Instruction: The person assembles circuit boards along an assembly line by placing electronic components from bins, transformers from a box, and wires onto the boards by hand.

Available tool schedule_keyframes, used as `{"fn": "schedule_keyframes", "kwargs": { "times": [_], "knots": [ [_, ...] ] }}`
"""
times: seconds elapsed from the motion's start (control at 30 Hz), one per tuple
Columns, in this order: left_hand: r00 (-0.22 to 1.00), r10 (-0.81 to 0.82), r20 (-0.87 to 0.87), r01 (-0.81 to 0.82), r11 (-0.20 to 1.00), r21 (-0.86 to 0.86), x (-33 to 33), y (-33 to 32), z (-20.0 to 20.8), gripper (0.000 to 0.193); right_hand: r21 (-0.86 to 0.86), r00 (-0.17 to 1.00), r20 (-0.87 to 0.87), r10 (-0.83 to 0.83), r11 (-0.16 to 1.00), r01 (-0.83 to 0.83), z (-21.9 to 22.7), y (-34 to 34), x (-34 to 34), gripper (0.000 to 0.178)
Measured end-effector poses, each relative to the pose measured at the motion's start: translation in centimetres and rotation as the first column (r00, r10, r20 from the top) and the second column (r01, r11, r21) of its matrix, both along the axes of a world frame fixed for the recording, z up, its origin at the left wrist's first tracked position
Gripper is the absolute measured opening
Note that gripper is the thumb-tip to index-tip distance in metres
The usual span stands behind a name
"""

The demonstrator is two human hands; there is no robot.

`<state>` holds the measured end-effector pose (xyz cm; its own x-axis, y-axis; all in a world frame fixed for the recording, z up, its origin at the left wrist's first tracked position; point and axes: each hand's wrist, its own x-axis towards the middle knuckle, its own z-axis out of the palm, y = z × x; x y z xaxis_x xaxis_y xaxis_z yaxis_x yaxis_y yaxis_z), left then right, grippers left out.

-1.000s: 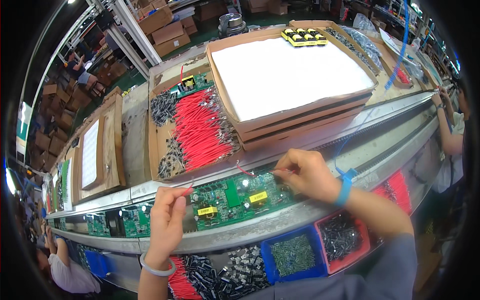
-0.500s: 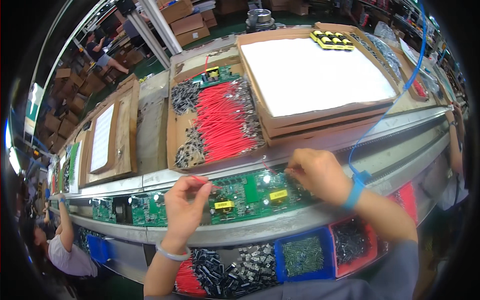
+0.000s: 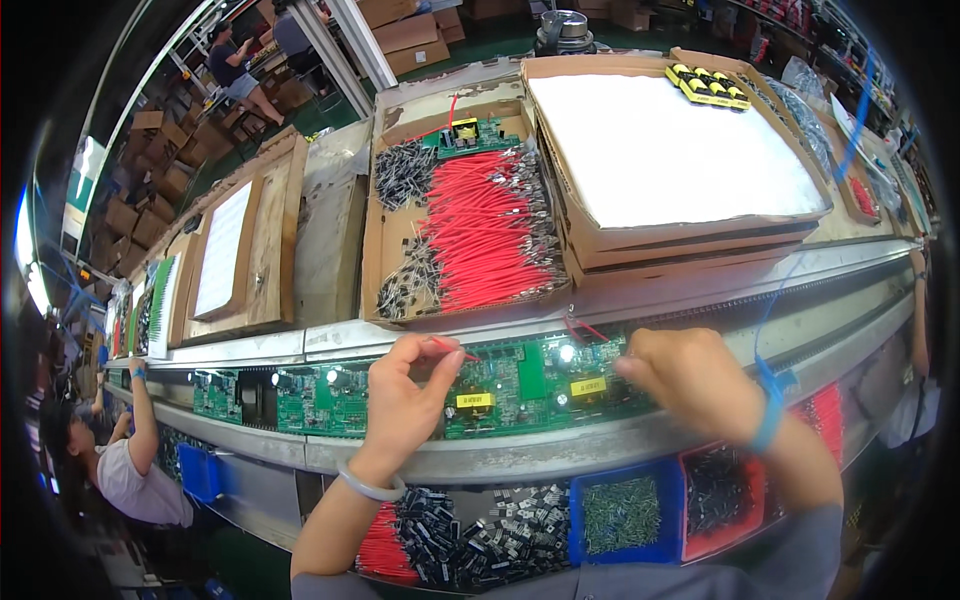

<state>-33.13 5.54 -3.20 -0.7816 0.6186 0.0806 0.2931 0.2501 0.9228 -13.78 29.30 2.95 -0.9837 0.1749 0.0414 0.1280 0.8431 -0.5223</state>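
Observation:
My left hand is closed in a pinch on a red wire, held just above a green circuit board. That board carries yellow block-shaped parts and lies in a long metal track. Another red wire sticks up near the board's far edge. My right hand hovers over the board's right part, its fingers closed together and slightly blurred. Whatever they hold, if anything, is hidden. Further left in the track sits another green board.
Beyond the track stand a cardboard tray of red wires and black parts, and stacked boxes topped with white sheet. Blue bin and red bin hold small parts on my side. A blue cord hangs at right. Another person works at left.
The whole view has shifted, so the scene sits further right. My right hand has drawn slightly toward me, away from the upright red wire. My left hand still pinches its wire.

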Motion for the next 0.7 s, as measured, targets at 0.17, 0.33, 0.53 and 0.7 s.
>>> {"fn": "schedule_keyframes", "kwargs": {
  "times": [0.17, 0.33, 0.53, 0.7],
  "knots": [
    [0.999, 0.000, -0.034, -0.001, 1.000, -0.016, 0.0, 0.2, -0.5, 0.009, -0.146, 1.000, 0.002, -0.027, 0.989, 0.027, 0.3, -0.9, 0.5, 0.029],
    [0.955, -0.052, -0.291, 0.024, 0.995, -0.098, -0.2, -0.1, -0.5, 0.013, -0.100, 0.928, -0.248, 0.279, 0.945, -0.311, 0.0, -1.6, -0.2, 0.015],
    [0.877, -0.081, -0.474, -0.049, 0.966, -0.255, 0.7, -3.0, 2.5, 0.030, -0.291, 0.941, -0.271, 0.203, 0.915, -0.281, -1.0, -3.7, -2.8, 0.020],
    [0.819, -0.532, -0.214, 0.222, 0.639, -0.737, 5.0, -14.3, 5.6, 0.018, -0.181, 0.903, -0.413, 0.122, 0.960, -0.213, -4.5, -3.7, -6.5, 0.010]
  ]
}}
